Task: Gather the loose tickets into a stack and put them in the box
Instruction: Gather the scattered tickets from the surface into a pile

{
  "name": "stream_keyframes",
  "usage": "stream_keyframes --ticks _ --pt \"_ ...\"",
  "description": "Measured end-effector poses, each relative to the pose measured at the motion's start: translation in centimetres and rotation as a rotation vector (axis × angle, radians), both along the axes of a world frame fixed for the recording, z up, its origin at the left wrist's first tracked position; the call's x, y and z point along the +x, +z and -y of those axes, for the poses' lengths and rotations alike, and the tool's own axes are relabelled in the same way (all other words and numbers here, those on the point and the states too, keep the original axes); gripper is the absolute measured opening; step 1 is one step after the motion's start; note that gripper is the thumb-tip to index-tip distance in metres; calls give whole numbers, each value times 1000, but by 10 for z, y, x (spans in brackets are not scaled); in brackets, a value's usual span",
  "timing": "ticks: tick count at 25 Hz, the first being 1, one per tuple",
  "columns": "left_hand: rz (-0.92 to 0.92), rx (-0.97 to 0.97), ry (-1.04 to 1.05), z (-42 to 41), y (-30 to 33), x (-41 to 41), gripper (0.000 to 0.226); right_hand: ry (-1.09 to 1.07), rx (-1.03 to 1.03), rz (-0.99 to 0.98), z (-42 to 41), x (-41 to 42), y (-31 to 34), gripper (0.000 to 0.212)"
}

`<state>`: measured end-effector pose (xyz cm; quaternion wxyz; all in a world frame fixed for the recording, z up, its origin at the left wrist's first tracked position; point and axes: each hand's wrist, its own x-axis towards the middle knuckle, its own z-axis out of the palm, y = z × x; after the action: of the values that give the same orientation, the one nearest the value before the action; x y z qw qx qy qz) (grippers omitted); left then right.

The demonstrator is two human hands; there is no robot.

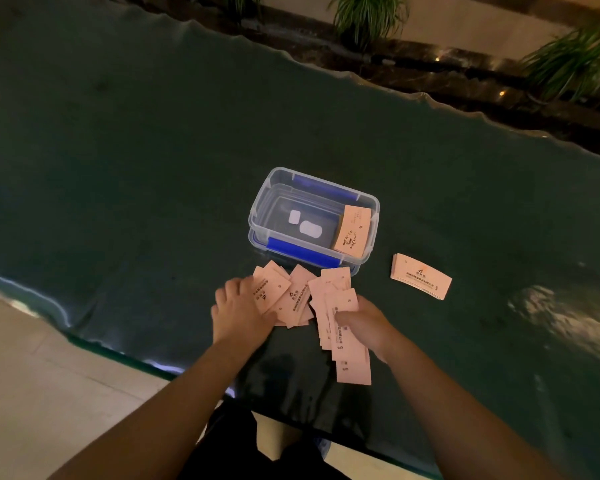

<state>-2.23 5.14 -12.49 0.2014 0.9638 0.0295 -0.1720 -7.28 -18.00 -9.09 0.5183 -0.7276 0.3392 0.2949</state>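
Dim, warm indoor light — the dark green glass-topped table [118, 150] swallows most detail. Glare streaks its wavy edges and a bright patch smears at right. Wide-angle bending curves the frame's borders; the pale pink paper tickets [329, 306] read slightly soft.

Box [257, 202] open on top; a ticket stack [353, 231] fills its right end

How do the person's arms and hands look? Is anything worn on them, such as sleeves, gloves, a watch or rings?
Both forearms are bare as far as the picture shows; no sleeves are visible. The left hand and the right hand wear no gloves. No watch or bracelet shows on either wrist, and I see no rings, though the dim light and the tickets hide some fingers.
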Motion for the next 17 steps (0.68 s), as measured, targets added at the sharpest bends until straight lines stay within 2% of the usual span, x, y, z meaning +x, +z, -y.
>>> stream_keyframes --ticks 1,3,7,12,15,17 --pt "-41 36 -15 -4 -3 6 91 -22 6 1 -1 0 1 54" --pt "-93 59 -41 -7 -8 11 92 -78 51 6 -4 0 0 54" --pt "-21 73 -71 -1 -12 4 83 -272 258 -2 -12 -8 -10 50" --pt "19 114 -146 19 -8 -21 72 -391 426 47 -21 -24 -25 42" --pt "-15 30 -160 28 -8 -33 66 -468 467 63 -20 -35 -30 40" --pt "-47 -90 -197 34 -9 -42 51 -496 473 80 -20 -42 -33 42"
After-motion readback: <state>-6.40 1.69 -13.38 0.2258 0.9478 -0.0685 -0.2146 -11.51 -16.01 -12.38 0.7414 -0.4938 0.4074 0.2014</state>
